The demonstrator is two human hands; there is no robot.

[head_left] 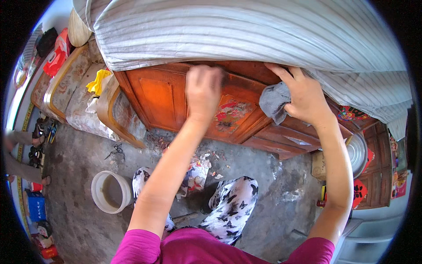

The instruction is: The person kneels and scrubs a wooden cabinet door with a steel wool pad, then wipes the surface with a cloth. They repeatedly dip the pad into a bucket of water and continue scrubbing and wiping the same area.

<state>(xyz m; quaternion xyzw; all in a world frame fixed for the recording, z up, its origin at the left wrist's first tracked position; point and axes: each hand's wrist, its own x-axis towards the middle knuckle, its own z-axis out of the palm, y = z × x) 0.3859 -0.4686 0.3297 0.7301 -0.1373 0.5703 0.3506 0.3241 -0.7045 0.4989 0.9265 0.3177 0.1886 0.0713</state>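
Note:
A reddish-brown wooden cabinet [158,99] stands in front of me, its panelled face toward me. My left hand [203,92] is at the cabinet's upper edge, fingers curled and blurred by motion. Something dark shows beside its fingertips, too smeared to name. Below and right of that hand, torn red and pale paper remnants [235,110] cling to a door panel. My right hand [305,97] reaches to the top edge farther right, fingers against the wood under the hanging cloth. Between its thumb and fingers a crumpled grey cloth [274,102] is held against the cabinet.
A striped sheet [246,35] drapes over the cabinet top. A white bucket [111,192] of murky water stands left of my knees. Paper scraps [198,174] litter the concrete floor. A wooden-armed sofa [83,97] is at left; another person's legs [20,154] show beyond.

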